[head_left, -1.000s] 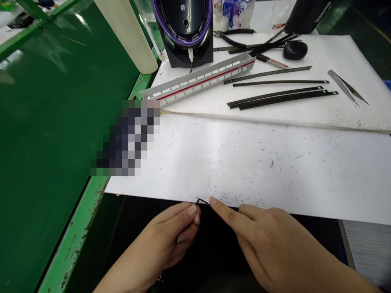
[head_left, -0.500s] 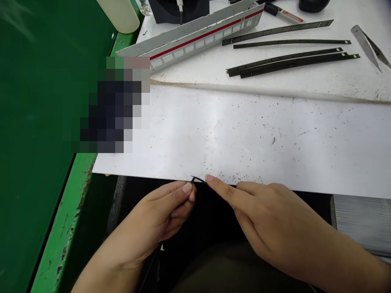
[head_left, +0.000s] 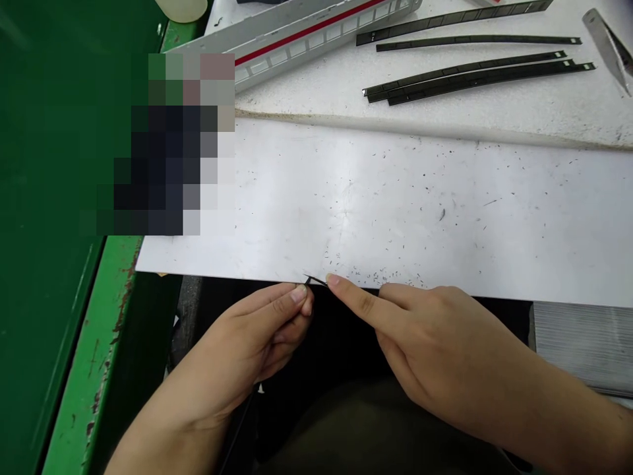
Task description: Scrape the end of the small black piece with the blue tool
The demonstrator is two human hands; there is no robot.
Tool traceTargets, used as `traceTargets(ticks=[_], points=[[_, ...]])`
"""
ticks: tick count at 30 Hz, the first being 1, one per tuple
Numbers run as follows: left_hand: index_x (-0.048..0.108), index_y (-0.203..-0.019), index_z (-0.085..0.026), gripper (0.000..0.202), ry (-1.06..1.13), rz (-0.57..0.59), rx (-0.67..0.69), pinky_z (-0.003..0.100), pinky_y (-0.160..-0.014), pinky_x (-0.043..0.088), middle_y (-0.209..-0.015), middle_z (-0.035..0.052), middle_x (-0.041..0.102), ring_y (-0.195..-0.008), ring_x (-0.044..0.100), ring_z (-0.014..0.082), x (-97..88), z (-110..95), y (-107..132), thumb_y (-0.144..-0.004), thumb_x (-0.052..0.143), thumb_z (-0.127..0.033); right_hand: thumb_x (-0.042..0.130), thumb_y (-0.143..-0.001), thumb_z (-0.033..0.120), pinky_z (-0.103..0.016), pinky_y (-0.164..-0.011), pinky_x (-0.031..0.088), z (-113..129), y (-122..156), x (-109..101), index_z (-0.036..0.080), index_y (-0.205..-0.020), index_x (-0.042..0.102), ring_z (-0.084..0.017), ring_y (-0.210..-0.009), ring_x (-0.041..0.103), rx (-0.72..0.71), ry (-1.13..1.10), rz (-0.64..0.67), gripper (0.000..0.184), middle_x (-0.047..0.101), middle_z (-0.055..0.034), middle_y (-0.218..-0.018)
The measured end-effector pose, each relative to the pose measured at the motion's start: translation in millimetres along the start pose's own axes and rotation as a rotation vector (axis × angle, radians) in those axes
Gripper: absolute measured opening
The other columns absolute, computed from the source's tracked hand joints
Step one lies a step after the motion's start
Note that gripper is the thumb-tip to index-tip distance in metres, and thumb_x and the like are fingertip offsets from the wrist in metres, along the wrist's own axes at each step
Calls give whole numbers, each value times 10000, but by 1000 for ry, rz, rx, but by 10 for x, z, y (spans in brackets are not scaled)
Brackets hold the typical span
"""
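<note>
At the near edge of the white board (head_left: pixel 277 198), my left hand (head_left: pixel 267 326) is closed, thumb and index finger pinching a small dark piece (head_left: pixel 308 282) that mostly hides in the grip. My right hand (head_left: pixel 430 343) is closed around a thin dark pointed tool (head_left: pixel 318 282), its index finger stretched along it. Only the slim, blade-like tip shows; the handle is hidden under the palm. That tip crosses the piece just above my left thumb. Tiny dark shavings (head_left: pixel 383 274) are scattered on the board near the right index finger.
Several long black strips (head_left: pixel 479 79) lie on the white foam surface behind the board. Left of them rests a grey shell with window openings and a red stripe (head_left: pixel 306 49). Metal tweezers (head_left: pixel 606 46) lie far right. A green ledge (head_left: pixel 106 343) runs along the left.
The view has tipped downward, so the things at the back sit higher in the picture. Both hands keep nearly the same pose, with the tool's tip still across the small piece.
</note>
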State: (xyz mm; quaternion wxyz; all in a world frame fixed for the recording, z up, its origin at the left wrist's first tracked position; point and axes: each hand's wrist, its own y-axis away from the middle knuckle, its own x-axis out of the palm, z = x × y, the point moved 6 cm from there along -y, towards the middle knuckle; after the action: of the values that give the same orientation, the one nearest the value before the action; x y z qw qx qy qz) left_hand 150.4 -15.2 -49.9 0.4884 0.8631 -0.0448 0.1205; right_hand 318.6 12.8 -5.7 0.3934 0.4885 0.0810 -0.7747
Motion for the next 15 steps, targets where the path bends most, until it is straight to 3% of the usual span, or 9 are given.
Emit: traceTargets(ticks=[7,15], points=[[546,-703,-186,308,-16,-13,29,122,-348,203,-536,-71,352,-404,231,33,1,-13,0,-865,625,-436,417,-875,100,-291,-481,220,41,29,46,295,-1567,165,-138,-487,412,-17,122,-9,761,522,29,-739],[550,-695,-179,305,-26,-14,41,110,-350,220,-547,-66,365,-413,250,32,3,-13,15,-877,615,-415,392,-867,109,-299,-455,156,104,37,59,237,-1577,142,-129,-438,356,-35,278,-33,764,474,14,-728]])
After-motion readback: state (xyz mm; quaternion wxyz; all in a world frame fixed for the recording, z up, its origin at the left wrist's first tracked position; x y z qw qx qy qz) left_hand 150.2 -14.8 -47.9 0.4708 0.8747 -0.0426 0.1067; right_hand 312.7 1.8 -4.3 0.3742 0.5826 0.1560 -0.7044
